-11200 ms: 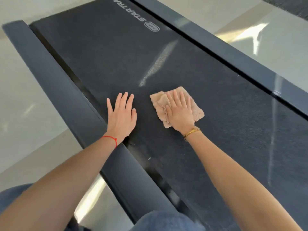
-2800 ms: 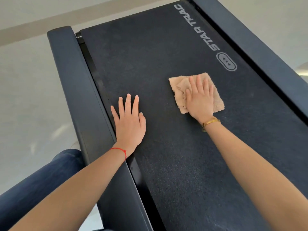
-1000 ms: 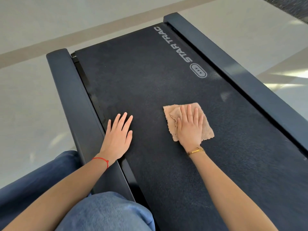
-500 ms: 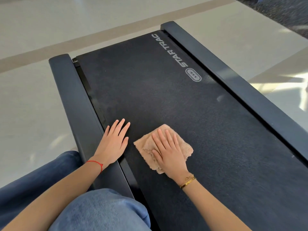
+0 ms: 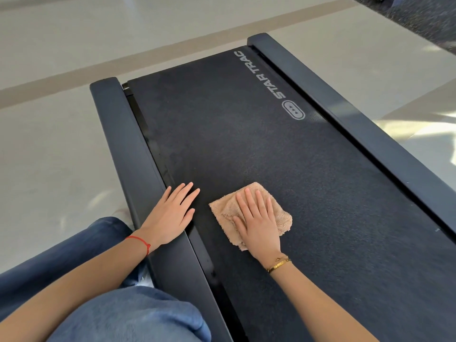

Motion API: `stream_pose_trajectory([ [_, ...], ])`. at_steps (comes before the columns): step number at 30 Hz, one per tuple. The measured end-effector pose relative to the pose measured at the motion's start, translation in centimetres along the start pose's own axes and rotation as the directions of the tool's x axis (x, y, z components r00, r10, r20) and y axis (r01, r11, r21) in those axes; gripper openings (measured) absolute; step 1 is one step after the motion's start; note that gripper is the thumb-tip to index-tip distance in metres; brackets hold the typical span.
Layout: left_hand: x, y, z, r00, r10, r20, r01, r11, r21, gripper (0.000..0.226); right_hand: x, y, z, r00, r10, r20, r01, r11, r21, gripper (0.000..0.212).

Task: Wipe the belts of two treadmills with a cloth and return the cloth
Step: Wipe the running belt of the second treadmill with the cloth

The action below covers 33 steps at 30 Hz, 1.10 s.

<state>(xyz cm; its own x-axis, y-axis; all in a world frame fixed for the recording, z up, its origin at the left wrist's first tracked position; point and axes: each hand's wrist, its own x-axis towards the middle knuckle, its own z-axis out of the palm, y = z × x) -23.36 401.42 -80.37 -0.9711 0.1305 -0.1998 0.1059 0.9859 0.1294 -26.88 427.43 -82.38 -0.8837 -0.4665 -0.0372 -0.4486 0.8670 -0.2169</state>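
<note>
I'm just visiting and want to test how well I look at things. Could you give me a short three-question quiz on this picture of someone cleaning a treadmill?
1. True or false: the right hand presses flat on the beige cloth.
2. Where does the left hand rest? A) on the cloth B) across the left side rail and the edge of the belt C) on the floor
3. Fill in: the brand name printed on the belt is ____.

Key
1. True: the fingers lie straight on the cloth.
2. B: palm on the rail, fingertips on the belt.
3. STAR TRAC, printed near the right side rail.
</note>
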Motion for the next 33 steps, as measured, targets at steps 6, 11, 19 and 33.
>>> stream_pose_trajectory([
  [6,-1.1,-0.6,-1.3,0.995,-0.086,-0.046,0.083,0.994,-0.064,0.054,1.1,-0.7,0.2,0.987,0.016,-0.16,-0.014,1.0,0.012,0.044],
  [11,-0.9,-1.2,-3.3,0.979,-0.183,-0.087,0.168,0.973,-0.157,0.048,2.2,-0.6,-1.4,0.959,0.045,-0.28,-0.01,0.992,0.126,0.026],
  [19,-0.1,-1.7,-7.3,0.983,-0.125,-0.133,0.105,0.984,-0.146,0.044,4.1,-2.7,-7.1,0.987,0.159,-0.032,-0.154,0.98,0.122,0.021],
  [33,-1.8,-16.5,-12.6,0.918,-0.294,-0.268,0.207,0.929,-0.308,0.034,12.6,-15.4,-7.2,0.992,0.122,-0.014,-0.117,0.971,0.207,0.028],
])
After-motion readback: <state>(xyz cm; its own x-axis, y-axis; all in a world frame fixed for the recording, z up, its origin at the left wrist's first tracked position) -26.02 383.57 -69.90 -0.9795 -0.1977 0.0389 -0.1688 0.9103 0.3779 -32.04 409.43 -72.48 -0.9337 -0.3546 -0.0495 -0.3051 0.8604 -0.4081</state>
